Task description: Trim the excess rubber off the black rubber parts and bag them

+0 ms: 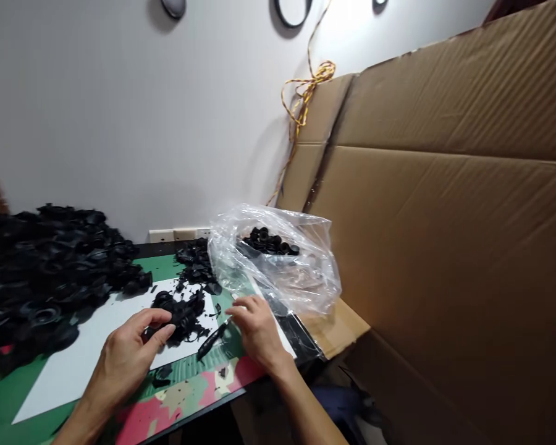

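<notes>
My left hand (127,355) rests on a white sheet (74,371), its thumb and fingers pinched on a small black rubber piece at the edge of a heap of black scraps (185,312). My right hand (257,330) lies just right of that heap, fingers curled round the back end of a black craft knife (212,342) whose body points toward the left hand. A clear plastic bag (278,266) with several black rubber rings (269,241) inside stands right behind the right hand.
A large pile of black rubber parts (46,272) fills the table's left side. A smaller scrap pile (194,259) lies by the wall sockets. Tall cardboard sheets (445,247) lean along the right. The table's front edge (189,411) is close to me.
</notes>
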Action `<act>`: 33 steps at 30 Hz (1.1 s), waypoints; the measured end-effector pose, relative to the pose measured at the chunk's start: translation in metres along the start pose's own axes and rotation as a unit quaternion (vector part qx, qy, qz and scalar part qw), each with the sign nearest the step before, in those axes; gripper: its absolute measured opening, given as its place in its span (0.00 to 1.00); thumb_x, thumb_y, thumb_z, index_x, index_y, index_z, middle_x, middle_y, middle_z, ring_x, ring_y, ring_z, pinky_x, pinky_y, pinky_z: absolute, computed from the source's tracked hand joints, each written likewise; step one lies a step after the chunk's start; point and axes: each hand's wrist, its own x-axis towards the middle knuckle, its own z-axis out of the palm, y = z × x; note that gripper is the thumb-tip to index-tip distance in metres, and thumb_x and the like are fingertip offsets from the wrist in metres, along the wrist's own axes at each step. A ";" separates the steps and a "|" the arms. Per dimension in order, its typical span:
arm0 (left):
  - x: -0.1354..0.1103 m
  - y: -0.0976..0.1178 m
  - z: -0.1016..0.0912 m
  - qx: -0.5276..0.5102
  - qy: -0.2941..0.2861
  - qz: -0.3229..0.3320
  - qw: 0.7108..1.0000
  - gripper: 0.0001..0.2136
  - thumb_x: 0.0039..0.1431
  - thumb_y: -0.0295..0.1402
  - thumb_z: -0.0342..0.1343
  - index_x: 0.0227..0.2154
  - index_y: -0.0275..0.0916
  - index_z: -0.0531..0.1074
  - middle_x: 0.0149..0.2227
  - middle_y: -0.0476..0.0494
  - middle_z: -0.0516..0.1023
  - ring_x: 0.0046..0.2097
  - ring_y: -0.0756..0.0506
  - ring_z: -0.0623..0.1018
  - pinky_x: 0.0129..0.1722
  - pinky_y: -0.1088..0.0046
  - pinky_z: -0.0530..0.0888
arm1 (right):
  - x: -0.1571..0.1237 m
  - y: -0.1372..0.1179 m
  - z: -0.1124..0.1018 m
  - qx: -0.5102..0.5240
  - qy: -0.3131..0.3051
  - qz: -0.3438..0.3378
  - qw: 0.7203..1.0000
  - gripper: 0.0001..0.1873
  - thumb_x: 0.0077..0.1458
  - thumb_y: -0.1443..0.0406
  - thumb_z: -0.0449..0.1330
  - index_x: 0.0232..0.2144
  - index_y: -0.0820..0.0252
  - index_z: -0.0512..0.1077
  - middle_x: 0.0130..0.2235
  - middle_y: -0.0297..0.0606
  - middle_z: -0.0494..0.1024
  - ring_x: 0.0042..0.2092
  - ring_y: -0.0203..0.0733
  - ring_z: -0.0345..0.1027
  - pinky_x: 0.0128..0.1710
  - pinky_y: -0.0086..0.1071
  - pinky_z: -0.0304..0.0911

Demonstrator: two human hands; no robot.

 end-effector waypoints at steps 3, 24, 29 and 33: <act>0.001 0.014 0.010 -0.014 0.010 0.017 1.000 0.25 0.30 0.56 0.54 0.26 0.41 0.77 0.34 0.48 0.76 0.27 0.49 0.71 0.31 0.74 0.70 | -0.019 0.017 -0.052 0.018 0.176 0.168 0.970 0.11 0.59 0.65 0.51 0.35 0.64 0.72 0.35 0.39 0.73 0.37 0.35 0.66 0.38 0.28 0.61; -0.043 0.113 0.186 0.141 -0.082 0.551 0.818 0.13 0.50 0.24 0.54 0.38 0.43 0.73 0.59 0.41 0.60 0.59 0.33 0.59 0.45 0.50 0.68 | -0.066 0.088 -0.137 -0.050 0.140 0.534 0.832 0.28 0.41 0.57 0.51 0.38 0.71 0.76 0.45 0.55 0.69 0.52 0.63 0.53 0.56 0.54 0.43; -0.040 0.131 0.201 0.255 -0.226 0.410 0.846 0.18 0.54 0.24 0.50 0.47 0.47 0.72 0.67 0.47 0.41 0.66 0.35 0.43 0.58 0.45 0.52 | -0.034 0.118 -0.123 0.044 0.023 0.426 0.903 0.29 0.45 0.59 0.51 0.46 0.72 0.74 0.48 0.49 0.71 0.52 0.51 0.62 0.57 0.44 0.52; -0.033 0.138 0.193 0.298 -0.236 0.337 0.861 0.24 0.55 0.26 0.50 0.57 0.41 0.65 0.67 0.46 0.42 0.66 0.37 0.43 0.62 0.51 0.52 | -0.020 0.125 -0.106 0.090 0.000 0.363 0.927 0.39 0.47 0.53 0.46 0.52 0.81 0.69 0.53 0.54 0.67 0.55 0.50 0.61 0.58 0.42 0.53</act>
